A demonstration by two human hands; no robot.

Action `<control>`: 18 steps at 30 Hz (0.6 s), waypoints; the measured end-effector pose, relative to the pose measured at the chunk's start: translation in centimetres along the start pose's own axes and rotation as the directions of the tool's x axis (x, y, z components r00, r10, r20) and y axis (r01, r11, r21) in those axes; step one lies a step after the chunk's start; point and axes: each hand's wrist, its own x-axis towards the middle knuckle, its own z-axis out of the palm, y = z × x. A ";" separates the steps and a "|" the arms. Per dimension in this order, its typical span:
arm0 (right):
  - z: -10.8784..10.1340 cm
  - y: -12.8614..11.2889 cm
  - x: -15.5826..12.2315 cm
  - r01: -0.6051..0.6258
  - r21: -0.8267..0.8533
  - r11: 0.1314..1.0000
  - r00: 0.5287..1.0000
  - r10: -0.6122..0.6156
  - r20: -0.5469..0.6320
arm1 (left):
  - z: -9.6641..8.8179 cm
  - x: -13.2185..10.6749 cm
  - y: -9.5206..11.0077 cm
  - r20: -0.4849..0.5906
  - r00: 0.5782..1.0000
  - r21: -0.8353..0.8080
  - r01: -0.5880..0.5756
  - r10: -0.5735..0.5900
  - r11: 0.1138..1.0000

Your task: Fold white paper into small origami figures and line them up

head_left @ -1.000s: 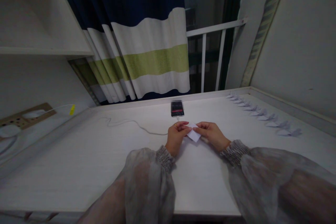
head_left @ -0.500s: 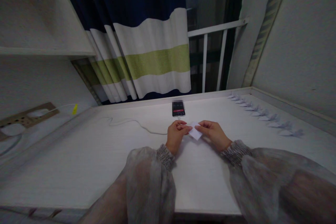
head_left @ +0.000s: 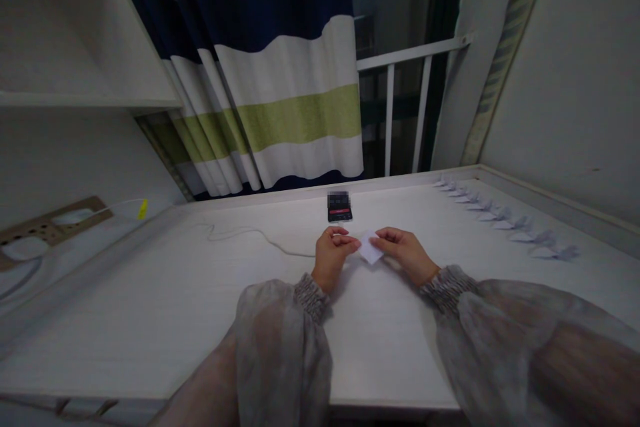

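Observation:
A small piece of folded white paper (head_left: pixel 371 251), roughly diamond-shaped, is held just above the white desk. My right hand (head_left: pixel 409 255) pinches its upper right side between thumb and fingers. At the paper's left corner is my left hand (head_left: pixel 334 259), thumb and forefinger pressed together at the edge; the exact contact there is hard to make out. Beyond the hands lies a phone (head_left: pixel 340 207) with a lit dark screen and a red bar, part of it blurred out.
Several folded white paper figures (head_left: pixel 505 221) stand in a row along the desk's right side. A white cable (head_left: pixel 270 240) runs across the desk behind my left hand. A power strip (head_left: pixel 55 227) with plugs is at the left wall. A striped curtain (head_left: pixel 300 113) hangs at the back.
My left hand has shifted slightly left, so its thumb covers less of the paper. The paper and my right hand have moved only a little left.

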 end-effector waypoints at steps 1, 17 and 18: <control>0.0 0.0 0.0 0.004 0.001 1.000 1.000 -0.004 0.002 | 0.0 -0.1 0.0 0.007 1.000 0.011 -0.003 0.003 1.000; 0.0 0.2 0.0 -0.001 -0.134 0.991 1.000 0.002 0.004 | 0.7 -1.0 -0.2 0.208 0.975 0.087 0.063 -0.080 0.994; 0.1 0.1 -0.1 -0.008 -0.133 0.991 1.000 0.010 0.019 | 0.7 -1.0 -0.3 0.211 0.974 0.102 0.064 -0.084 0.993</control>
